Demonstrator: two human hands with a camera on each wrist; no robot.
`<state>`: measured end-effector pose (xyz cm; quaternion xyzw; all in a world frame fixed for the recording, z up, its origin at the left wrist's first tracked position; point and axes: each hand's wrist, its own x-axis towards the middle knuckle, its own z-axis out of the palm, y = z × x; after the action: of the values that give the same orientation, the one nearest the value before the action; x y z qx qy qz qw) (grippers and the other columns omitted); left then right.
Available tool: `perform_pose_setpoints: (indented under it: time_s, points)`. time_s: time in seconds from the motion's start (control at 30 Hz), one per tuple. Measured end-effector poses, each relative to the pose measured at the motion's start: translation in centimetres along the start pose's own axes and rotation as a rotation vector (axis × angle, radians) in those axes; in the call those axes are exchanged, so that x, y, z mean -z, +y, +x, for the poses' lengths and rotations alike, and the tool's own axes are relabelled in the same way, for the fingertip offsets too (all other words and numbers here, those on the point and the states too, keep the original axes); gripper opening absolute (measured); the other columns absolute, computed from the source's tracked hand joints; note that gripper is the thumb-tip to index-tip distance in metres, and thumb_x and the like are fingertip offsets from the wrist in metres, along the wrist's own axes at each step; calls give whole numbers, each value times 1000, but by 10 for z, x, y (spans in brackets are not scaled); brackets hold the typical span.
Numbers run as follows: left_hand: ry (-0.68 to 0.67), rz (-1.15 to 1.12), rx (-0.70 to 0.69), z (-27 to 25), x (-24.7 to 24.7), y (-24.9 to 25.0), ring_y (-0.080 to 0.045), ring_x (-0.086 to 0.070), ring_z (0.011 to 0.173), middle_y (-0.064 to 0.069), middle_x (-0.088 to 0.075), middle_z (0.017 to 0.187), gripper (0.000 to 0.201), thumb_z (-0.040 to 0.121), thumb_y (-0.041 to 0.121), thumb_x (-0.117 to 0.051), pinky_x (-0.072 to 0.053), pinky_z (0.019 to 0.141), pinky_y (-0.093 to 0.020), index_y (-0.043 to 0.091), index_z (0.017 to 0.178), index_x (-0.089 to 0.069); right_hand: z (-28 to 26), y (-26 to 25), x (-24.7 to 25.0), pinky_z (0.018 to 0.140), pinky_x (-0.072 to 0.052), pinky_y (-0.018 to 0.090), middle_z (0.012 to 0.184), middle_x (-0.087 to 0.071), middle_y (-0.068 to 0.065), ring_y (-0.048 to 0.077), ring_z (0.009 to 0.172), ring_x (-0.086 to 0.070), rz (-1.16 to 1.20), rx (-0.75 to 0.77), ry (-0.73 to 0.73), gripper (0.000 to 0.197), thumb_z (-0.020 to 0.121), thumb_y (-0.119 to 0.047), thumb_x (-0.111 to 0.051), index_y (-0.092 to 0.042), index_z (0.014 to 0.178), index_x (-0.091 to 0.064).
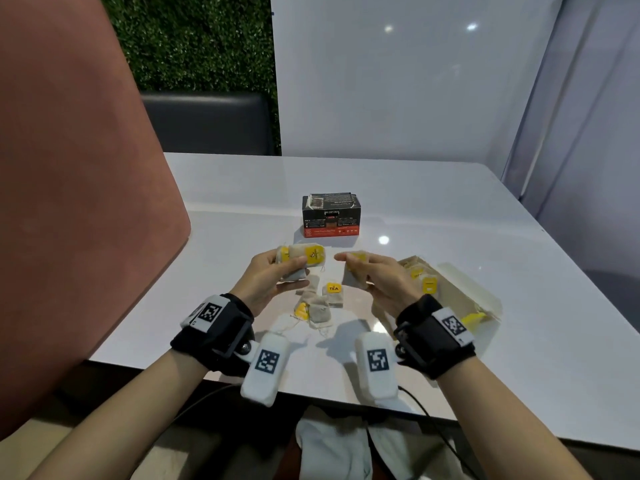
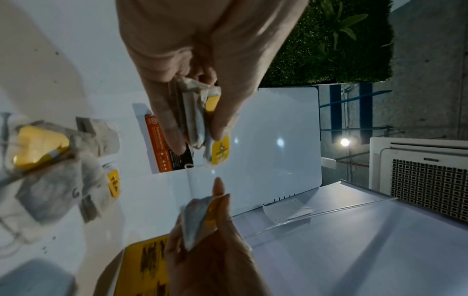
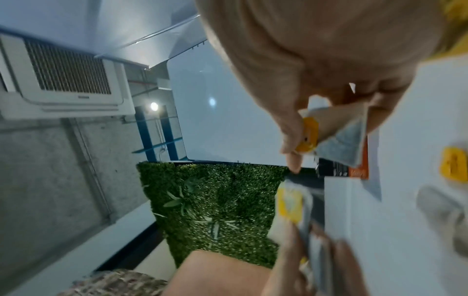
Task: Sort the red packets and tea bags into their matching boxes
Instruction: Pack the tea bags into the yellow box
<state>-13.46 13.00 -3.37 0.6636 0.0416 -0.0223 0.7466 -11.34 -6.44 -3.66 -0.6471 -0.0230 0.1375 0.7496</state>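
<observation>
My left hand (image 1: 294,271) grips a small stack of grey tea bags (image 1: 299,259) with yellow tags, held above the table; the left wrist view shows the stack (image 2: 195,116) pinched between thumb and fingers. My right hand (image 1: 349,268) pinches a single tea bag (image 1: 351,277) by its yellow tag, close beside the left hand; that tea bag (image 3: 339,136) also shows in the right wrist view. Several loose tea bags (image 1: 322,304) lie on the white table (image 1: 450,220) below both hands. A black and red box (image 1: 330,216) stands behind them. An open beige box (image 1: 457,289) with tea bags inside lies at the right.
A pink padded panel (image 1: 69,202) rises along the table's left side, and a dark seat back (image 1: 207,123) stands beyond the far edge. White glossy wall panels (image 1: 415,81) close off the back and right. Cables (image 1: 433,420) hang off the near edge.
</observation>
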Motion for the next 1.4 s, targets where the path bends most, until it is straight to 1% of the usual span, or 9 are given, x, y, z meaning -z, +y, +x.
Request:
perform_pose_setpoints:
  time_s: [0.17,0.4,0.63,0.9,1.0,1.07,1.17,1.3,1.4]
  points:
    - [7,-105,64,1,-9,-4,-17,-66,78,-14,-64,92,22,90,7,-57,-59,72,-27,-3,109,-60,-2,5,-21,73,-57,28,84,-61,15,25,80,-57,502,-101,30,4,82,-4,-63,-1,83,-61]
    - [-61,-156,106,-3,-25,-8,-15,-69,76,-10,-70,88,16,93,8,-52,-59,73,-25,1,104,-62,8,14,-43,73,-49,23,80,-63,7,16,74,-59,572,-203,186,10,81,-16,-69,-9,81,-61]
    - [-138,-393,400,-5,-13,-1,-26,-60,86,-16,-62,95,57,96,51,-32,-56,77,-38,1,113,-56,9,3,-33,65,-50,26,77,-59,8,18,68,-57,229,75,243,15,85,-9,-65,-10,78,-52]
    - [-222,-404,464,-7,-16,-2,-32,-68,79,-17,-70,92,63,96,55,-25,-58,72,-42,2,108,-58,13,-21,-37,55,-49,24,74,-56,5,15,64,-57,-335,111,-140,14,82,-8,-68,-8,84,-54]
    - [-272,-509,506,-9,-20,-1,-32,-70,73,-19,-68,84,65,95,56,-26,-59,65,-44,0,97,-59,21,-17,-46,49,-44,20,70,-57,2,14,60,-55,-583,172,-122,21,77,-11,-73,-12,80,-53]
    - [-286,-531,543,-6,-16,-1,-35,-70,73,-21,-65,85,68,94,57,-26,-58,69,-46,-4,93,-57,25,-12,-49,55,-47,21,77,-59,4,16,67,-56,-760,228,-58,28,76,-19,-76,-10,91,-54]
    - [-268,-528,568,0,-8,-2,-39,-69,79,-23,-58,96,70,94,57,-29,-54,78,-46,-8,96,-53,22,-8,-45,81,-50,37,103,-60,8,19,91,-54,-1009,463,-40,30,80,-25,-71,-10,103,-59]
    - [-245,-490,542,2,-5,-3,-34,-68,80,-21,-59,94,74,93,59,-28,-56,76,-45,-10,109,-49,9,-12,-41,85,-47,37,111,-60,7,21,103,-52,-1326,565,-287,25,88,-17,-60,-12,113,-62]
    - [-260,-422,515,1,-9,-4,-33,-62,85,-20,-59,90,73,93,59,-28,-56,78,-44,-8,116,-47,9,-12,-39,86,-49,41,109,-65,10,26,101,-59,-1356,545,-316,24,91,-11,-52,-9,112,-64]
